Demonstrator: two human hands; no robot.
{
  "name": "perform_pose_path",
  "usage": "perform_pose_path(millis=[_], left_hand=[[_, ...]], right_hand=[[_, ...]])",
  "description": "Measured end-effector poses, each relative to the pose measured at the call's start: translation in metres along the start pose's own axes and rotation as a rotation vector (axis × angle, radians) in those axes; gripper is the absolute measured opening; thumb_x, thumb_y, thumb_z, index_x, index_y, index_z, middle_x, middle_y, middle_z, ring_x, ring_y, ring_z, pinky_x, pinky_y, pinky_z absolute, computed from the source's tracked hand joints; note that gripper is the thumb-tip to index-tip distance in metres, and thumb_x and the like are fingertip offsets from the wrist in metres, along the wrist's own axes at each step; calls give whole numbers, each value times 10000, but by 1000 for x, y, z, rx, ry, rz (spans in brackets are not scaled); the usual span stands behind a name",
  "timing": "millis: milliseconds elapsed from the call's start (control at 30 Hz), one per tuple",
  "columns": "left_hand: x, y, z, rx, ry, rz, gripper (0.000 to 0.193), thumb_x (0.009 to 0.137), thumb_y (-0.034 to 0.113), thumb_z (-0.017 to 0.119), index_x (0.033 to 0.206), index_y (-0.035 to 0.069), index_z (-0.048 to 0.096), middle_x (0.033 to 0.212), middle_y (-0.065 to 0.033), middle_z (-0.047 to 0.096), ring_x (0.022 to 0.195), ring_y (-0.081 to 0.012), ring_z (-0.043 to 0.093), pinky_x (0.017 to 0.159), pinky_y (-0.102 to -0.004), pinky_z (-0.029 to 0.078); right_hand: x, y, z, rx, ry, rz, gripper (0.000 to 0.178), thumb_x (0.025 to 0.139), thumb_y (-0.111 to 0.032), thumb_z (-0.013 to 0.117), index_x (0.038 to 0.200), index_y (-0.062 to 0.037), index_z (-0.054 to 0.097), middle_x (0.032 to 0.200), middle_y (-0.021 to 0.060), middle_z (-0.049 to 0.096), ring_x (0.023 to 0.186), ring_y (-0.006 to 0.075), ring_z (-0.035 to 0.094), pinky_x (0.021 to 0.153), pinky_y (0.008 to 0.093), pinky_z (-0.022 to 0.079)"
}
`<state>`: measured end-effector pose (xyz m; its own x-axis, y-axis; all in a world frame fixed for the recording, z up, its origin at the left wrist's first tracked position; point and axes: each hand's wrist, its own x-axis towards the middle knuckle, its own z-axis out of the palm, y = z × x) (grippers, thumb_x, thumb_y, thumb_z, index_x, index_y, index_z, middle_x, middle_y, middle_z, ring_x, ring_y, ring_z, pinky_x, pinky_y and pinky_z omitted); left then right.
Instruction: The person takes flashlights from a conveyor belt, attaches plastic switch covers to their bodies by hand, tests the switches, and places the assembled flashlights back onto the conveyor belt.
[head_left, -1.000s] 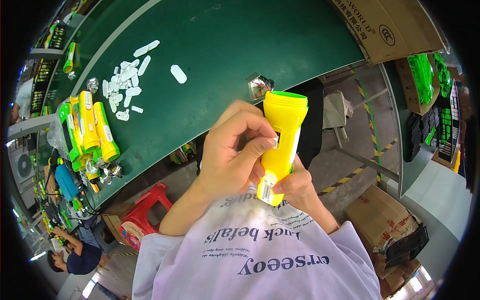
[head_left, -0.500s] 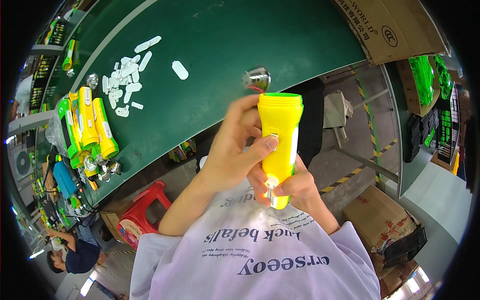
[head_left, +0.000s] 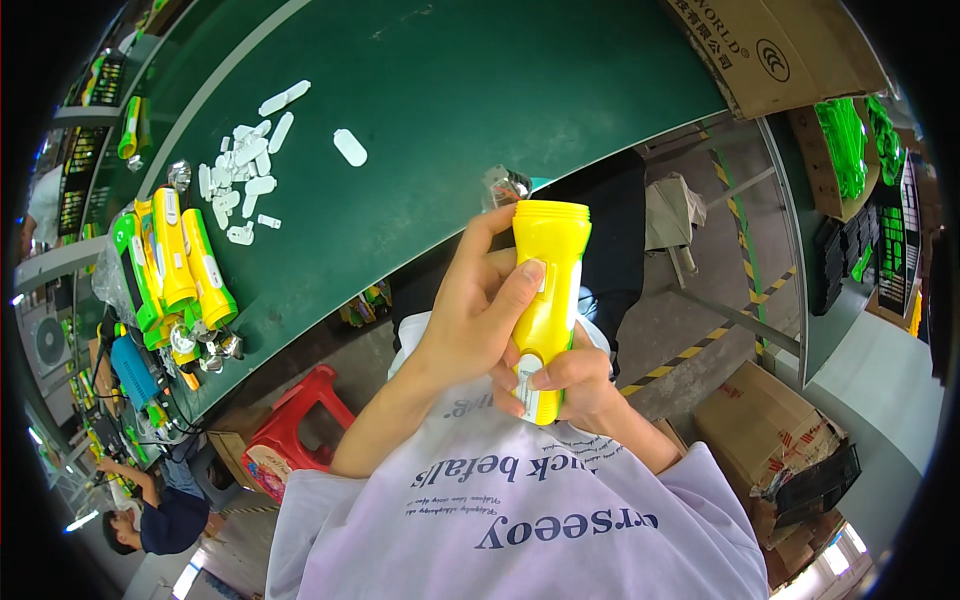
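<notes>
Both hands hold a yellow flashlight body [head_left: 550, 240] in front of my chest, its wide threaded end pointing away from me. My left hand [head_left: 465, 320] is wrapped round its left side, with the thumb pressing by the small white switch [head_left: 537, 276]. Around the narrow near end closes my right hand [head_left: 582, 380], its thumb at the edge of a long rounded white plate [head_left: 526, 376] on the body. A shiny reflector head [head_left: 507, 185] sits just beyond the threaded end, partly hidden by the left fingers.
On the green table [head_left: 420, 100] lie a heap of white oval plates [head_left: 240, 160] and one separate plate [head_left: 350, 147]. Assembled yellow-green flashlight bodies [head_left: 170, 250] are piled at left. A red stool [head_left: 300, 425] and cartons [head_left: 765, 425] stand below. A co-worker [head_left: 165, 515] is at lower left.
The flashlight has tilted and shifted slightly left and towards me. More of the white plate near its narrow end now shows. The reflector head has dropped lower behind the threaded end.
</notes>
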<state>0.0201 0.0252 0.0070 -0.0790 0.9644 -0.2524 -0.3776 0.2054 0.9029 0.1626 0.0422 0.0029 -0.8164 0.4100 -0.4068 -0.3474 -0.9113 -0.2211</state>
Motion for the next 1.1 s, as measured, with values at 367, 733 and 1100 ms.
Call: perform_pose_path(millis=[367,733,1100], left_hand=[[10,-9,16,-58,-108,-93,500,1012,145,492,1436,4,267,1091,-130,654,882,-115,622,755,-244,488],[13,-14,16,-84,-53,-60,517,1011,129,482,1461,0,261,1083,-118,663,846,-114,631,745,-236,494],[-6,64,-43,1051,265,708,670,767,360,764,1284,1,535,1181,-164,608,1010,-266,607,866,-378,469]], right_hand=[[-8,0,-11,53,62,-132,411,539,-80,532,935,30,542,748,158,545,487,293,539,445,356,475],[-6,-6,-11,45,53,-77,530,539,-39,532,1068,-30,503,839,117,512,648,226,531,480,353,492],[20,-63,23,-867,-18,11,548,552,2,628,1086,39,508,688,86,577,576,171,549,561,300,464]])
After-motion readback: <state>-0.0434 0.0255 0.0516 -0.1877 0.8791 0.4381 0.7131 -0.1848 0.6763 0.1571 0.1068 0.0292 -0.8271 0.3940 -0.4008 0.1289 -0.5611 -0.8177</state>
